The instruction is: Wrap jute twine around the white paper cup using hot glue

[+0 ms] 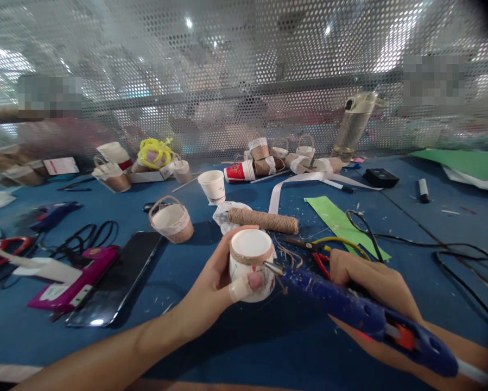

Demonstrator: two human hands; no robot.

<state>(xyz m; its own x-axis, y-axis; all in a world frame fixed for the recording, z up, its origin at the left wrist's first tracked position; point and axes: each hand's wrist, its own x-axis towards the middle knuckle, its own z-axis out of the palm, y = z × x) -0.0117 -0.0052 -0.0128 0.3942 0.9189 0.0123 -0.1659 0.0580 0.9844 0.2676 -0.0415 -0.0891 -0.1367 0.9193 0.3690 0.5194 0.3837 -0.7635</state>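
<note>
Held just above worktop (268, 347) at front centre: paper cup (251, 260), twine-banded at rim, fingers (246, 286) of left hand (211, 288) wrapped round its wall, likely to steady the side for the nozzle. Clasped in right hand (369, 282): glue gun (357, 312), tip touching cup. Trigger finger hidden behind gun body. Twine roll (263, 220) just beyond.

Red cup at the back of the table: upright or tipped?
Tipped. The red cup lies on its side on the blue table, its length running left to right.
</note>
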